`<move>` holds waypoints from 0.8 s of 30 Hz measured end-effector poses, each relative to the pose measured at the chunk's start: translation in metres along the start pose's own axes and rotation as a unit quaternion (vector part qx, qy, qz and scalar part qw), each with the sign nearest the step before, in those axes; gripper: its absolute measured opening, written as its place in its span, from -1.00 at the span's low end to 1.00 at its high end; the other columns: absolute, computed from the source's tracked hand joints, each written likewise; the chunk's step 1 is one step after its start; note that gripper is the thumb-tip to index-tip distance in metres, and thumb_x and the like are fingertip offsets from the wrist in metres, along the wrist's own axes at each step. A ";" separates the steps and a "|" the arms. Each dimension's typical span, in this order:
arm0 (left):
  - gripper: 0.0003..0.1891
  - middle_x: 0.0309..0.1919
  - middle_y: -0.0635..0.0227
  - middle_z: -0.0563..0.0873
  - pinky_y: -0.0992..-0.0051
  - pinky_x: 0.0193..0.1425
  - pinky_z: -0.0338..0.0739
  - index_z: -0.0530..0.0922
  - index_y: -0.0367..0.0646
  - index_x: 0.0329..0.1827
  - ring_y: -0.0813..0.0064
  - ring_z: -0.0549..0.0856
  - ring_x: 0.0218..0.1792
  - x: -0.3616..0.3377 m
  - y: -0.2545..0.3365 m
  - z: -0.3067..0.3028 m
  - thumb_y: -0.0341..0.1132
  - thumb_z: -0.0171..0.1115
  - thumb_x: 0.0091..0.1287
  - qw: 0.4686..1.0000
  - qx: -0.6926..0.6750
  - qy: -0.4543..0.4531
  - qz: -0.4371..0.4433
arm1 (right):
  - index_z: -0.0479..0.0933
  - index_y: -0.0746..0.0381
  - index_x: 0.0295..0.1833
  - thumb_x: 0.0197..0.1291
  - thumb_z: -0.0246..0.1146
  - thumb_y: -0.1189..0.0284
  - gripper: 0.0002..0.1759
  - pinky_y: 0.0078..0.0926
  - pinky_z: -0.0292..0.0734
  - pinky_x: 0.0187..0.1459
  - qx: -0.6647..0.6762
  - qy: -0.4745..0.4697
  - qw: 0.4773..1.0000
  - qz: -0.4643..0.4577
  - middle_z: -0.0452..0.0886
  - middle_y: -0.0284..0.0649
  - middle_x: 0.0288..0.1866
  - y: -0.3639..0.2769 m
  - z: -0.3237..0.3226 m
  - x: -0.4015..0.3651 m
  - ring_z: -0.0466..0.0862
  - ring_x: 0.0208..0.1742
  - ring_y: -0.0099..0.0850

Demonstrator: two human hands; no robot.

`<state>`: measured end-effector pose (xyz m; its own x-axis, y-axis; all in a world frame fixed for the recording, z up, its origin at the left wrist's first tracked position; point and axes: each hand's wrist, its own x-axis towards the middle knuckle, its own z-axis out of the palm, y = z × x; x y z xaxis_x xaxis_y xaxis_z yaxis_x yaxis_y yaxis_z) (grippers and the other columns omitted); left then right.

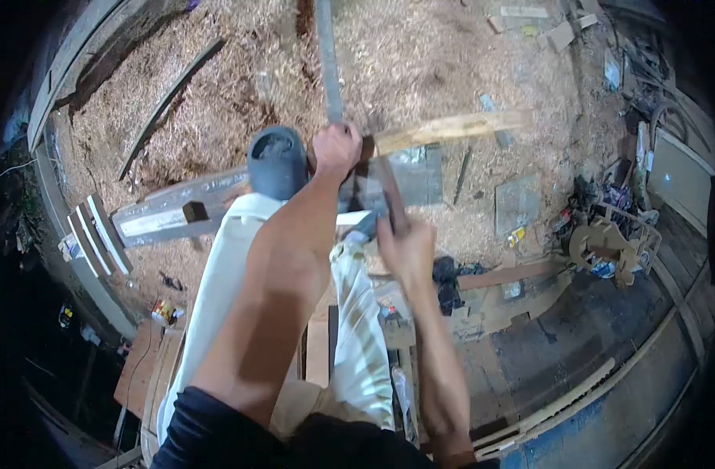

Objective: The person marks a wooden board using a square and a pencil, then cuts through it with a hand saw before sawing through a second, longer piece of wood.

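My left hand (338, 148) is closed in a fist at the near end of a long, flat grey strip (328, 62), which runs away from me to the top of the view. Close by on the right, my right hand (408, 244) wraps around a brown wooden handle (392, 195). Its far end comes up near my left hand, where motion blurs the parts. A pale length of wood (455, 129) reaches out to the right from beside my left fist. Left of that fist is a dark grey shoe (277, 166), below which lies a white trouser leg (213, 305).
Wood shavings (240, 78) cover the ground. A plank (166, 184) extends left of the shoe, with several white strips (99, 234) at its end. A dark curved stick (170, 102) lies farther off. To the right are a cut wooden piece (584, 250) and a stacked clutter.
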<state>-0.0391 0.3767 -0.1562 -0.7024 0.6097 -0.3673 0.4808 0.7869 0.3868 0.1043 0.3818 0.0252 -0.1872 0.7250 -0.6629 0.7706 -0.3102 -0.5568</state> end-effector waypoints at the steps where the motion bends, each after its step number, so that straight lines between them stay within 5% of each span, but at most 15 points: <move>1: -0.48 -0.56 -0.16 0.65 0.10 -0.16 0.62 0.67 -0.31 -0.56 -0.13 0.69 -0.44 0.010 0.002 0.002 -0.10 -0.11 0.30 1.000 -0.006 0.008 0.003 | 0.58 0.43 -0.42 0.00 0.26 0.44 -0.79 -0.28 0.49 -0.49 -0.017 -0.002 1.000 -0.019 0.50 0.09 -0.68 -0.004 -0.014 -0.030 0.65 -0.61 -0.17; 6: -0.57 -0.62 -0.15 0.63 0.11 -0.29 0.64 0.64 -0.32 -0.61 -0.10 0.69 -0.52 0.001 -0.003 0.009 -0.18 -0.01 0.26 0.999 -0.007 0.045 0.015 | 0.60 0.41 -0.33 -0.01 0.27 0.48 -0.81 -0.30 0.46 -0.56 -0.024 0.000 0.999 0.029 0.49 0.03 -0.71 0.009 -0.038 -0.098 0.60 -0.70 -0.36; 8: -0.56 -0.62 -0.15 0.63 0.12 -0.30 0.64 0.64 -0.32 -0.60 -0.10 0.69 -0.52 -0.004 -0.007 0.008 -0.17 -0.02 0.26 0.999 -0.007 0.050 0.016 | 0.62 0.39 -0.35 -0.01 0.30 0.43 -0.79 -0.27 0.48 -0.55 -0.008 -0.001 1.000 -0.005 0.52 0.04 -0.69 0.020 -0.026 -0.065 0.61 -0.71 -0.27; 11: -0.55 -0.61 -0.15 0.64 0.11 -0.28 0.64 0.64 -0.32 -0.59 -0.09 0.69 -0.50 0.002 0.002 0.006 -0.16 -0.04 0.27 0.999 0.005 0.031 0.014 | 0.59 0.45 -0.40 0.04 0.25 0.33 -0.68 -0.15 0.53 -0.39 -0.038 0.026 0.993 -0.108 0.55 0.23 -0.53 0.015 0.021 0.032 0.63 -0.42 0.12; 12: -0.54 -0.60 -0.16 0.64 0.10 -0.27 0.64 0.65 -0.33 -0.58 -0.10 0.69 -0.49 0.001 0.000 0.006 -0.15 -0.04 0.27 0.999 0.007 0.027 0.032 | 0.58 0.45 -0.41 0.02 0.25 0.34 -0.69 -0.14 0.52 -0.38 -0.020 0.007 1.000 -0.012 0.55 0.24 -0.52 -0.003 0.029 0.046 0.62 -0.42 0.13; 15: -0.54 -0.58 -0.16 0.64 0.10 -0.24 0.63 0.65 -0.32 -0.57 -0.11 0.70 -0.47 -0.014 -0.010 0.009 -0.15 -0.05 0.28 0.998 -0.002 0.034 0.057 | 0.61 0.42 -0.35 0.01 0.25 0.35 -0.71 -0.15 0.53 -0.38 0.010 -0.010 1.000 -0.004 0.55 0.23 -0.52 0.009 0.017 0.024 0.61 -0.44 0.14; 20: -0.51 -0.58 -0.13 0.65 0.12 -0.20 0.63 0.66 -0.31 -0.57 -0.11 0.69 -0.46 -0.002 -0.010 0.012 -0.12 -0.09 0.29 1.000 -0.006 0.020 0.004 | 0.55 0.39 -0.46 -0.03 0.26 0.47 -0.84 -0.37 0.39 -0.56 -0.007 0.006 1.000 0.017 0.45 0.00 -0.73 0.027 -0.030 -0.090 0.54 -0.72 -0.29; 24: -0.54 -0.61 -0.17 0.63 0.12 -0.24 0.63 0.65 -0.35 -0.59 -0.14 0.68 -0.50 0.002 -0.001 0.006 -0.16 -0.05 0.27 0.997 -0.058 0.052 0.002 | 0.48 0.42 -0.51 -0.03 0.26 0.48 -0.80 -0.39 0.37 -0.57 -0.003 0.023 0.999 0.029 0.41 -0.01 -0.74 0.008 -0.038 -0.086 0.46 -0.75 -0.39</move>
<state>-0.0378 0.3775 -0.1629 -0.7546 0.5945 -0.2778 0.4237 0.7646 0.4856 0.1498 0.3408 0.0966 -0.1137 0.7338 -0.6698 0.7832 -0.3486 -0.5148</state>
